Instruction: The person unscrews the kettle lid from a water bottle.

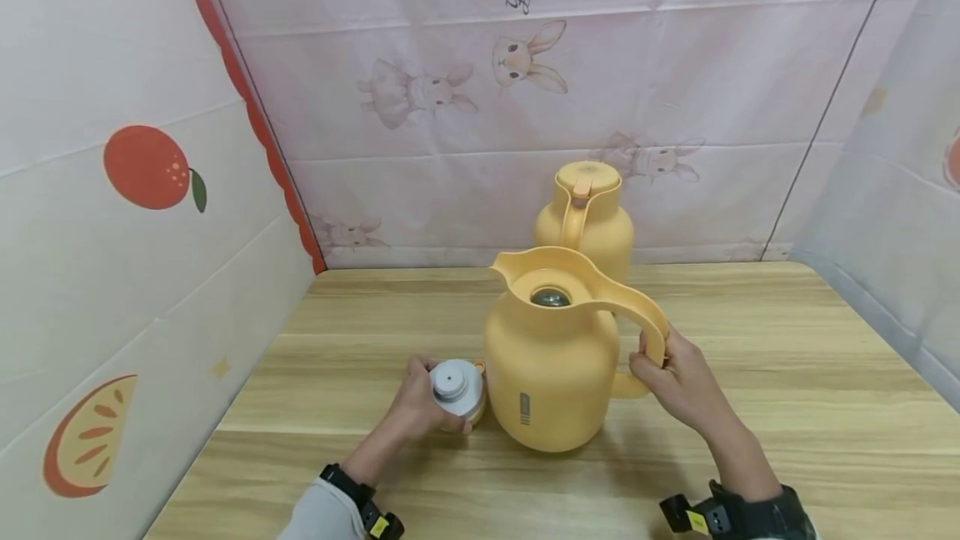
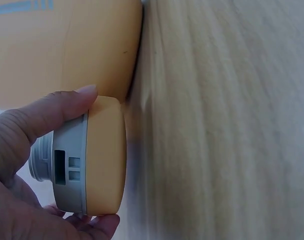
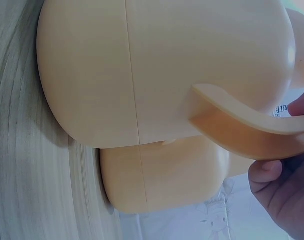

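Observation:
A yellow thermos jug [image 1: 551, 365] stands upright on the wooden table, its dark round mouth uncovered at the top. My right hand [image 1: 678, 377] grips the jug's handle [image 3: 252, 122], with the thumb against it. Just left of the jug, my left hand [image 1: 423, 398] holds the jug's lid [image 2: 106, 155] between thumb and fingers. The lid is upside down: its grey threaded plug [image 1: 452, 382] points up and its yellow cap faces the tabletop, close over it. In the left wrist view, the thumb tip lies at the lid's edge beside the jug's body.
A second yellow thermos jug [image 1: 588, 219], with its lid on, stands right behind the first one. Behind the table [image 1: 787, 357] hangs a pink sheet [image 1: 450, 132] with printed rabbits. White printed sheets [image 1: 150, 290] border the left and right sides.

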The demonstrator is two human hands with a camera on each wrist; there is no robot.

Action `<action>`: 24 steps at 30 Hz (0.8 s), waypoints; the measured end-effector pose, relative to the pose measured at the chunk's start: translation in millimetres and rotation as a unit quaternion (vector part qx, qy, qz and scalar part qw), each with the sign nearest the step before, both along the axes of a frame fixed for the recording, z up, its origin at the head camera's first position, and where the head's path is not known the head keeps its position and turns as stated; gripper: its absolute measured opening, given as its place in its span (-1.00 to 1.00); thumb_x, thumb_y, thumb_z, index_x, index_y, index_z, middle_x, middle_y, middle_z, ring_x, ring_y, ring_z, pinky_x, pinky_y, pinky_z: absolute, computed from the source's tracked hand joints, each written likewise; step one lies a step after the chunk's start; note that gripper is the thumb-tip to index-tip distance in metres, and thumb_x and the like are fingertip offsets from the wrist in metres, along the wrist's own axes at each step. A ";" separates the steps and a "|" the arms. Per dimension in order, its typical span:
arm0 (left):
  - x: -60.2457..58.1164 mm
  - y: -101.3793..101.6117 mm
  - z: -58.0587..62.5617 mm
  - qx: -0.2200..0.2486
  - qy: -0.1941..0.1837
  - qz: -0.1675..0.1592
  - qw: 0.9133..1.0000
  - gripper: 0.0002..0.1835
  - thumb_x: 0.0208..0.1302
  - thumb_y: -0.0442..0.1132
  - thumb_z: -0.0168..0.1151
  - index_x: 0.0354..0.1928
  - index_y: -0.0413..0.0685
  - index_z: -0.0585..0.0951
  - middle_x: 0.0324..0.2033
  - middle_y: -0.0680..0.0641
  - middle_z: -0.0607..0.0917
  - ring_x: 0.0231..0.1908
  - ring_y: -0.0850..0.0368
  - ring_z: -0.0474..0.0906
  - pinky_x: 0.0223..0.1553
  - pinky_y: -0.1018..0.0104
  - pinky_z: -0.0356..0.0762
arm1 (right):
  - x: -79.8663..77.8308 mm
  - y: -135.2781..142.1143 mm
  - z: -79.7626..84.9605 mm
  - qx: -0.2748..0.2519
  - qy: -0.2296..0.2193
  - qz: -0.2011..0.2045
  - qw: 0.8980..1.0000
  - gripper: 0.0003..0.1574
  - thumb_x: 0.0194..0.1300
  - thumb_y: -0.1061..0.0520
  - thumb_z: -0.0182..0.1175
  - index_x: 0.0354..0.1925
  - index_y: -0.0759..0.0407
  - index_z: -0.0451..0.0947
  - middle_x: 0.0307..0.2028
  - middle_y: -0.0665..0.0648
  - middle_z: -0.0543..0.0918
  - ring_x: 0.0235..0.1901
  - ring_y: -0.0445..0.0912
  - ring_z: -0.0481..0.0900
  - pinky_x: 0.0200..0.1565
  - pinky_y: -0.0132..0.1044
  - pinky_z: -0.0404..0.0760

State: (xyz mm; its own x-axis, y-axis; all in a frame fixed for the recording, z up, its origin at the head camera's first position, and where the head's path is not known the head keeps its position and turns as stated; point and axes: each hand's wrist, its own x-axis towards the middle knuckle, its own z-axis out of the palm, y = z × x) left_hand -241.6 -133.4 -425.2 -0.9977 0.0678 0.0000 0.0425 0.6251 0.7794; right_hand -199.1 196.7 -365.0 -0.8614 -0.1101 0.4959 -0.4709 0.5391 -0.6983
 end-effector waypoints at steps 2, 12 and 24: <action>-0.4 -0.4 -2.0 -0.003 -0.009 0.000 1.000 0.07 -0.77 -0.27 0.64 -0.03 -0.27 0.20 -0.11 -0.23 0.35 -0.05 -0.09 0.33 0.07 -0.03 0.31 | -0.3 -0.4 0.2 0.000 0.004 0.002 1.000 -0.82 0.06 0.38 0.09 -0.48 0.15 0.33 -0.62 0.02 0.34 -0.67 -0.18 0.29 -0.67 -0.35 0.34; 0.5 1.7 -7.3 -0.017 -0.002 -0.002 1.000 0.08 -0.78 -0.22 0.64 -0.03 -0.26 0.21 -0.15 -0.23 0.34 -0.10 -0.10 0.33 -0.01 -0.02 0.36 | -0.9 1.7 -0.2 0.000 0.002 -0.004 1.000 -0.81 0.05 0.39 0.11 -0.49 0.14 0.34 -0.64 0.00 0.33 -0.69 -0.19 0.28 -0.68 -0.35 0.33; 3.2 1.9 -10.5 -0.036 0.004 -0.004 0.999 0.05 -0.71 -0.16 0.63 -0.02 -0.21 0.21 -0.16 -0.21 0.32 -0.12 -0.12 0.29 -0.08 -0.03 0.39 | 4.6 -3.6 8.8 0.013 0.002 -0.011 1.000 -0.81 0.04 0.40 0.10 -0.49 0.17 0.34 -0.64 -0.01 0.32 -0.68 -0.21 0.27 -0.68 -0.35 0.33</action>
State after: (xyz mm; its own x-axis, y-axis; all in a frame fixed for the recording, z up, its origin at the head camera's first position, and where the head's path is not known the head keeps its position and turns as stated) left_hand -238.4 -131.5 -435.6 -0.9971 0.0756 0.0036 0.0541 0.6785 0.7326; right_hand -194.5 193.1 -356.1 -0.8620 -0.1036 0.4961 -0.4611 0.5666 -0.6829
